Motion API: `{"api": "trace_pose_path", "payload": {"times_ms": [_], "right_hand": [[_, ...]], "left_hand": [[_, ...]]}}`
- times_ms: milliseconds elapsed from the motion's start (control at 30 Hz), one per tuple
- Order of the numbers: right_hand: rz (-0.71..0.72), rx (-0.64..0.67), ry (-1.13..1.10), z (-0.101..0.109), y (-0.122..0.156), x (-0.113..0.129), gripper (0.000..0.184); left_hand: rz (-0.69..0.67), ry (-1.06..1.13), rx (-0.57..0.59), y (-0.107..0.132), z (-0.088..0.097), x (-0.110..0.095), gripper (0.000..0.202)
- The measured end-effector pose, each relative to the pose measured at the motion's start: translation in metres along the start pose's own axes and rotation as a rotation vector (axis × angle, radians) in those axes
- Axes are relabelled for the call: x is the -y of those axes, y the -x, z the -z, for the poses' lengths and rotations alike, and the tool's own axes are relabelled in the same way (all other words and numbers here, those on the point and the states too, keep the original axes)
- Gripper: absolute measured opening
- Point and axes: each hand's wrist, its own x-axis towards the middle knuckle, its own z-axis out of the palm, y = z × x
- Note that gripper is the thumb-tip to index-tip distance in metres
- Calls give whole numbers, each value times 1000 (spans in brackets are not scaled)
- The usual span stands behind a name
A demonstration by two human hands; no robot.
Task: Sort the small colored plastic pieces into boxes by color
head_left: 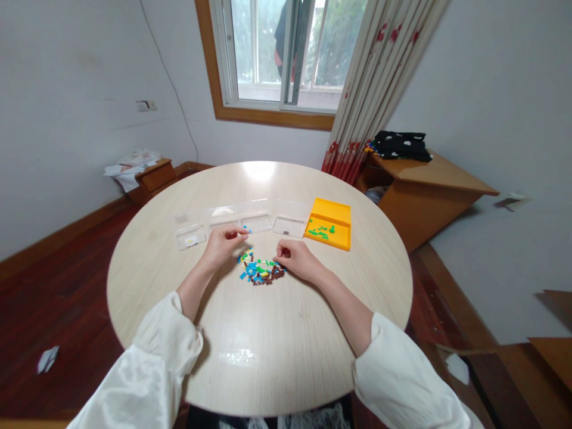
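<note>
A loose pile of small toy building bricks (257, 269) in blue, green, yellow, cream and brown lies on the round table. My left hand (226, 243) is closed in a pinch above the pile's upper left, at the front of a clear plastic box (261, 221). Small blue bricks (246, 229) show right by its fingertips; whether one is gripped cannot be made out. My right hand (294, 258) is closed at the pile's right edge, thumb and fingers together. Anything inside that pinch is hidden. Green bricks (319, 232) lie in an open yellow box (331, 207) farther right.
More clear boxes with raised lids stand in a row: one at far left (181, 241) with pale pieces, one at right (295, 233) with a dark piece. The pale round table (250, 345) fills the middle. Beyond it are a window, a curtain (370, 77) and a wooden desk (429, 190).
</note>
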Motion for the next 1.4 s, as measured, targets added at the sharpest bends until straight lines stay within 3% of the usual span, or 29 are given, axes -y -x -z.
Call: {"api": "trace_pose_path", "payload": {"times_ms": [400,1400], "right_hand": [[-5,-11,11,1,0,0,15],[-17,-7,-1,1,0,2,16]], "left_hand": [[65,38,-17,2,-2,-5,22],[-19,-33,51,4,-4,-4,15]]}}
